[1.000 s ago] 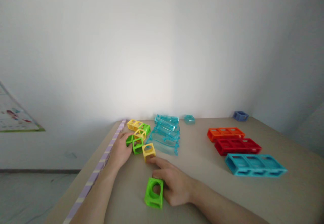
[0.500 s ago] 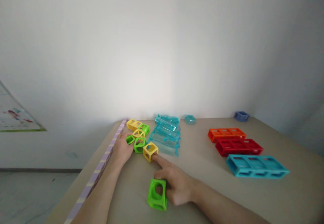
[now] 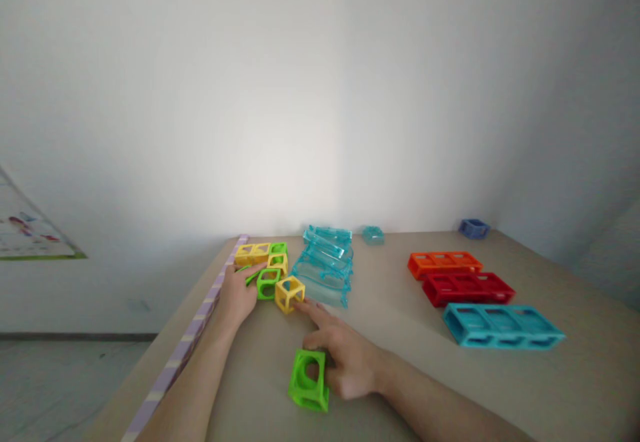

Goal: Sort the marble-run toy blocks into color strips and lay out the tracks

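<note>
My left hand (image 3: 241, 294) is at the left of the table, its fingers over a green cube frame (image 3: 249, 274) that they partly hide. Beyond it stand joined yellow frames (image 3: 253, 253) with a green one (image 3: 279, 249) at their right end, a yellow frame (image 3: 277, 264) and another green one (image 3: 269, 283). A nearer yellow cube (image 3: 290, 294) is touched by the extended fingertips of my right hand (image 3: 345, 355). That hand's thumb and lower fingers are at a larger-looking green cube (image 3: 309, 380) close to me.
Clear blue plastic pieces (image 3: 325, 265) lie mid-table, with a small one (image 3: 373, 235) by the wall. Rows of orange (image 3: 445, 263), red (image 3: 467, 289) and light-blue frames (image 3: 503, 325) are on the right; a dark-blue cube (image 3: 474, 229) sits in the back corner.
The far yellow and green frames have swung left into straighter lines. The near yellow cube has shifted slightly left, with my right fingertips beside it. My left fingers have stretched out more.
</note>
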### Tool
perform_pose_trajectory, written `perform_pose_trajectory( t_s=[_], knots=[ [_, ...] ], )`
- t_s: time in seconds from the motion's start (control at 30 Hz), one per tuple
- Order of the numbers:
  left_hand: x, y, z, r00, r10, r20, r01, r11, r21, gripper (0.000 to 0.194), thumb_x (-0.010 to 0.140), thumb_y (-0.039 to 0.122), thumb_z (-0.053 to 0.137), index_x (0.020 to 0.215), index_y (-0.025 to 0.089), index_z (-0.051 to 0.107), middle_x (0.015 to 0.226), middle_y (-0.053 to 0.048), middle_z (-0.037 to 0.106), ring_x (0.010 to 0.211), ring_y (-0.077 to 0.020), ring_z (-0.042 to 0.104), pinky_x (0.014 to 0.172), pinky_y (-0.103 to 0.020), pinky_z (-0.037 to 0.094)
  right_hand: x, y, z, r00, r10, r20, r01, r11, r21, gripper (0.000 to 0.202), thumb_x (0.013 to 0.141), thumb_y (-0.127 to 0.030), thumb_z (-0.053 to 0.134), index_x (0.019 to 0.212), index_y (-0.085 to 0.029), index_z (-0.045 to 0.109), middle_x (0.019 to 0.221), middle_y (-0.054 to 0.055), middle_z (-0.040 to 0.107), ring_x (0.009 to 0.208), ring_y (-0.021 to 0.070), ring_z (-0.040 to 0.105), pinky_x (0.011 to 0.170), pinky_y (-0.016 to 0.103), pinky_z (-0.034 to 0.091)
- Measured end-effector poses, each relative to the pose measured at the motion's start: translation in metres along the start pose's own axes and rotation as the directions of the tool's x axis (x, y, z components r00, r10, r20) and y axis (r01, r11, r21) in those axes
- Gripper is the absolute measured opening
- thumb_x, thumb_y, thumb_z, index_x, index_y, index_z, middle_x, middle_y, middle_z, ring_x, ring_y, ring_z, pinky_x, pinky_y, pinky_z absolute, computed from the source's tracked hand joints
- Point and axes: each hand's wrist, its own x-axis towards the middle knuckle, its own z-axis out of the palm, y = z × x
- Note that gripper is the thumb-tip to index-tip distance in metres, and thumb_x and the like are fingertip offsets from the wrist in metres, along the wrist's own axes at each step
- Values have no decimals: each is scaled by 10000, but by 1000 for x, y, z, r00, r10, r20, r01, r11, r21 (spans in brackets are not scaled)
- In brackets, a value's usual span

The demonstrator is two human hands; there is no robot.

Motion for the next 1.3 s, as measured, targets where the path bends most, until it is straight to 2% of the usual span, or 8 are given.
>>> perform_pose_trajectory(
  t_s=[0.33,0.57,0.73,0.8,0.9,1.0,1.13,1.3],
  knots=[
    [-2,6,-1,993,-11,-118,8,1000,-27,238,723,176,620,914,186,761,867,-66,534,816,-206,574,890,-378,491,0,-9,-4,985,-61,-159,68,997,35,119,589,-69,625,624,-172,576,1299,141,517,1258,296,485,1044,423,378],
    [-4,3,0,983,-34,-178,31,999,-19,94,678,291,702,700,208,741,748,-50,554,856,-233,564,844,-363,495,0,-12,-4,990,-106,-90,111,992,63,139,596,-44,612,632,-171,570,1385,126,462,1316,286,445,1068,382,369],
    [-1,13,-9,927,-116,-358,100,993,-62,257,734,409,652,775,168,730,815,-81,606,931,-258,570,904,-421,461,0,-13,-5,986,-141,-94,149,984,94,126,611,-61,601,625,-180,559,1384,136,480,1314,277,454,1058,372,385],
    [0,23,-14,892,-216,-397,103,953,-286,309,736,444,648,842,159,708,873,-77,637,907,-234,596,873,-393,480,0,-14,-5,979,-143,-143,159,982,104,149,587,-48,578,633,-187,545,1333,132,527,1263,269,505,1027,371,415],
    [-4,39,-18,906,-414,-90,178,564,-807,355,727,489,649,895,175,661,796,-23,649,733,-175,622,689,-322,524,0,-13,-5,955,-124,-271,159,981,112,187,556,-46,541,657,-201,511,1232,123,599,1150,250,580,927,343,477],
    [-14,52,-20,916,-280,286,341,171,-924,313,764,446,621,948,195,654,815,-22,662,735,-164,632,634,-296,537,-1,-11,-4,910,-67,-410,121,987,107,207,549,-60,517,651,-215,426,1154,127,638,1041,235,622,845,317,493],
    [-27,61,-23,892,-21,451,451,98,-887,336,718,301,636,1031,181,662,937,-78,682,866,-225,645,717,-369,572,-1,-8,-2,849,31,-527,3,998,63,200,589,-89,496,649,-227,365,838,59,652,762,177,604,668,266,460],
    [-33,64,-27,837,120,534,529,74,-845,376,689,286,668,1052,188,679,903,-80,688,813,-226,652,803,-451,566,1,-7,0,803,41,-595,-42,999,13,148,646,-133,485,642,-224,367,647,-5,526,586,130,460,557,246,369]
  ],
)
